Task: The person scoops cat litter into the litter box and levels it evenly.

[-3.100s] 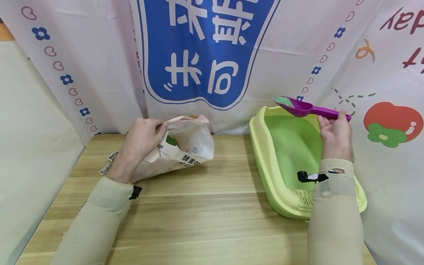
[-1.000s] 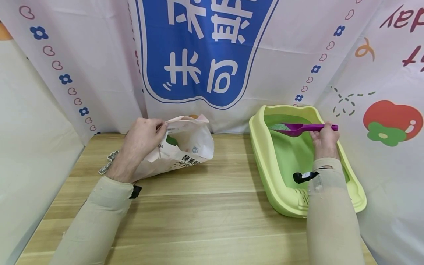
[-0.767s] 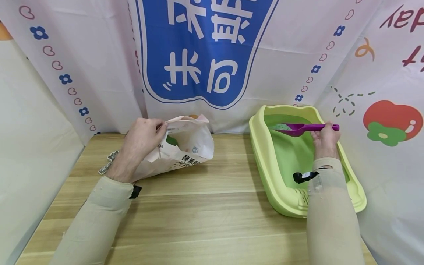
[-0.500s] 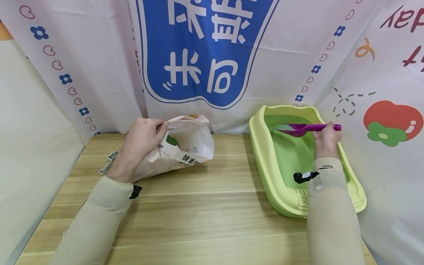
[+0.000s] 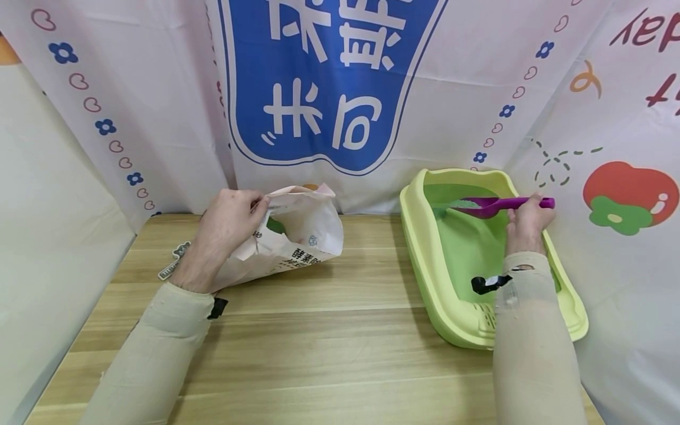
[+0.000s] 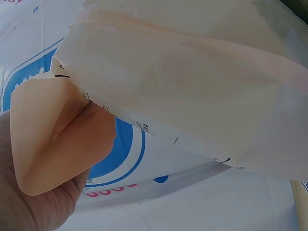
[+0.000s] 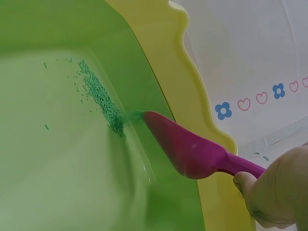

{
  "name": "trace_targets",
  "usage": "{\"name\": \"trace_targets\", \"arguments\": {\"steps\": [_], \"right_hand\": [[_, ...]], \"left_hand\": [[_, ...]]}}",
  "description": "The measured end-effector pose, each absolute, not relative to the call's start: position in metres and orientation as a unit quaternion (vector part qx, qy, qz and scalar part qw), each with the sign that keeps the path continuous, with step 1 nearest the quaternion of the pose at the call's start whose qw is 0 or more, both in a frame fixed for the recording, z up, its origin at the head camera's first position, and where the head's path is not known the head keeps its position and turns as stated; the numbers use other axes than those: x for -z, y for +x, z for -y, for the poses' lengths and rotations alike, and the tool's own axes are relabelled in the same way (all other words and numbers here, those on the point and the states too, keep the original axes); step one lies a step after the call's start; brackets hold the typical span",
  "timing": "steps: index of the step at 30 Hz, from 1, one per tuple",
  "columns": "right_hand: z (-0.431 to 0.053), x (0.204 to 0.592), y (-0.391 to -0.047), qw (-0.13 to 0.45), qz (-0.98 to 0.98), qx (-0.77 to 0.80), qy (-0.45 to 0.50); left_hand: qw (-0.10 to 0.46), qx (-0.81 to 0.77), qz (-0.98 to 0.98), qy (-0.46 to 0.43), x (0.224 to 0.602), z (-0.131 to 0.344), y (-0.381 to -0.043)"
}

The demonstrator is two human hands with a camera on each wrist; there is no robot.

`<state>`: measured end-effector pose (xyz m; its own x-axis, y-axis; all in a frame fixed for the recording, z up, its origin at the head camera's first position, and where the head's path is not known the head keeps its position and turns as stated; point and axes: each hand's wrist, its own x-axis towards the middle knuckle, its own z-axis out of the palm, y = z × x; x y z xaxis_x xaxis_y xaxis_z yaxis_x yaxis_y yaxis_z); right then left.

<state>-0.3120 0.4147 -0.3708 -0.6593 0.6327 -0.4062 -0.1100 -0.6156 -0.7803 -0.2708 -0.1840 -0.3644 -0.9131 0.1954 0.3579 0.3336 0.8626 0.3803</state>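
Observation:
A white printed paper bag (image 5: 313,236) lies on the table at the left, its mouth facing right. My left hand (image 5: 228,227) pinches the upper edge of that mouth; a torn flap (image 6: 57,139) covers part of the fingers in the left wrist view. At the right, my right hand (image 5: 527,227) grips the handle of a purple scoop (image 5: 491,208) over the green litter box (image 5: 419,260). Pellets pour off the scoop's tip in the right wrist view. Below, a narrow strip of green pellets (image 7: 102,98) lies along the box's floor.
The wooden table (image 5: 319,348) stands against a printed cloth (image 5: 175,88) at the back. Beside the bag, near my left wrist, lies a flat grey cutout (image 5: 172,262) shaped like a bear. The box has a raised, wavy yellow-green rim (image 7: 159,57).
The scoop, held higher at the box's back rim about three seconds ago, has come down into the box and then slid slightly right while pellets pour out. My left hand stays put.

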Motion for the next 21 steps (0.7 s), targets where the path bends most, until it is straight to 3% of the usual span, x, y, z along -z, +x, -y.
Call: {"name": "trace_targets", "arguments": {"steps": [10, 21], "right_hand": [[-0.4152, 0.3712, -0.3114, 0.24, 0.402, -0.808, -0.357], [-0.4179, 0.3699, -0.3111, 0.308, 0.37, -0.817, -0.318]], "left_hand": [[0.156, 0.219, 0.953, -0.137, 0.3649, 0.1845, -0.2712], [0.157, 0.219, 0.953, -0.136, 0.3654, 0.1838, -0.271]]}}
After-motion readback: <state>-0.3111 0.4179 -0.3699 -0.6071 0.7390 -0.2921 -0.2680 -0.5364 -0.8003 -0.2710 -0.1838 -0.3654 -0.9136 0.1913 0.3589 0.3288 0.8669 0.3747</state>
